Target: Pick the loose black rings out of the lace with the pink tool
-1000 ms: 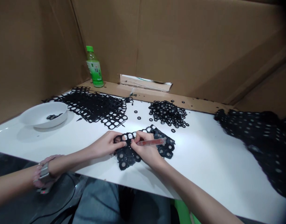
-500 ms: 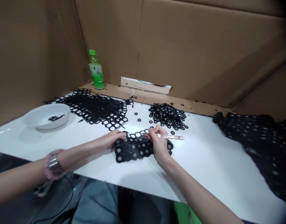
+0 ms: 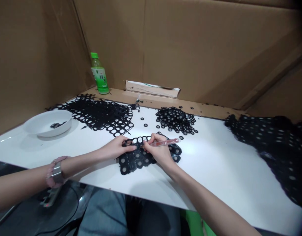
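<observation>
A black sheet [image 3: 139, 159] with grey discs and a row of open holes along its far edge lies on the white table [image 3: 222, 157]. My left hand [image 3: 118, 147] grips the sheet's left part, thumb on top. In my right hand [image 3: 159, 149] is a slim tool with a clear reddish handle [image 3: 167, 142]; its tip, hidden by the fingers, is at the sheet near the holes. Behind the sheet is a pile of small black rings [image 3: 175, 119]. Black mesh with empty holes [image 3: 99, 113] is heaped at the back left.
A white bowl [image 3: 49, 123] with a few dark pieces stands at the left. A green bottle [image 3: 100, 77] stands at the back by the cardboard wall [image 3: 190, 49]. Large black dotted sheets [image 3: 271, 141] cover the table's right side.
My right hand has moved left along the sheet with the tool, closer to my left hand. My left thumb now reaches further over the sheet.
</observation>
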A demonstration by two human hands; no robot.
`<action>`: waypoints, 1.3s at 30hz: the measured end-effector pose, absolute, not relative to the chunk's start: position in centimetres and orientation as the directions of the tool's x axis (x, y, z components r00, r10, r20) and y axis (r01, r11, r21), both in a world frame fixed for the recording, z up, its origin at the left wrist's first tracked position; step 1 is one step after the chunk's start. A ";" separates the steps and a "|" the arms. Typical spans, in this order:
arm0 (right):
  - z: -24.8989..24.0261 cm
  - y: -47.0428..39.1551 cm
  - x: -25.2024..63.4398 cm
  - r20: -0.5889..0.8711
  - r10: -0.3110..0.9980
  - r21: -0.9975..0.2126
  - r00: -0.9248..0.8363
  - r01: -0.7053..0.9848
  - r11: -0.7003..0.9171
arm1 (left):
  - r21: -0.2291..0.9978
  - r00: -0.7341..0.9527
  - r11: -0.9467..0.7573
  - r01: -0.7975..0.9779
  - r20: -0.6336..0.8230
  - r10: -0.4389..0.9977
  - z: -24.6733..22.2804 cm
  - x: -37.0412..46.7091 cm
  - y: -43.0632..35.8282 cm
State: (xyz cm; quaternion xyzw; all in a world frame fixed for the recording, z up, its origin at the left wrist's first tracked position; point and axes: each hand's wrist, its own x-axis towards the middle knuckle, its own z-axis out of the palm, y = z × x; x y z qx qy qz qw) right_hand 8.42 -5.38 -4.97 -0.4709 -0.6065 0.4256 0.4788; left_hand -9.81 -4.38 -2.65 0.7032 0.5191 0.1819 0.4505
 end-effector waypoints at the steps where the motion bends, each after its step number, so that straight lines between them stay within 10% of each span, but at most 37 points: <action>1: -4.8 -5.4 8.4 0.173 0.979 -0.969 -0.106 0.160 0.189 | 0.821 0.401 -0.063 0.568 -0.209 0.892 -2.7 -9.9 -4.4; 14: -3.7 -6.1 7.7 0.293 0.923 -0.855 -0.250 0.363 0.370 | 0.849 0.460 -0.179 0.497 -0.082 0.884 -3.1 -10.2 -5.1; 24: -4.7 -5.6 8.0 0.156 0.971 -0.987 -0.179 -0.009 0.157 | 0.841 0.455 -0.170 0.514 -0.099 0.885 -3.2 -10.7 -5.0; 39: -4.1 -6.1 7.6 0.282 0.922 -0.882 -0.266 0.307 0.358 | 0.793 0.477 -0.255 0.554 -0.050 0.878 -3.3 -10.8 -5.2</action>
